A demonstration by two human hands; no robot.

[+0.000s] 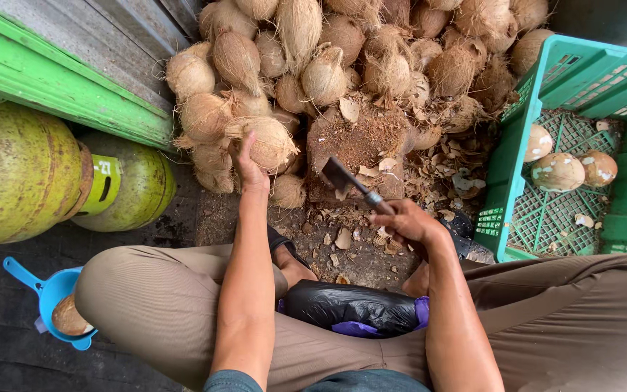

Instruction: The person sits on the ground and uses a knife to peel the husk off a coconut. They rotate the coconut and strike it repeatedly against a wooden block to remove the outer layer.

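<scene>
At the frame's centre the left hand (247, 163) grips a husked coconut (270, 142) at the edge of the coconut pile (342, 51) (upper middle), while the right hand (408, 221) is clenched around a cleaver (346, 180) whose blade lies over the wooden chopping block (364, 138), left of a green crate (582, 80).

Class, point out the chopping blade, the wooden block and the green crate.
chopping blade (337, 174), head view, on the flat metal
wooden block (361, 138), head view, top face
green crate (506, 156), head view, left wall
</scene>
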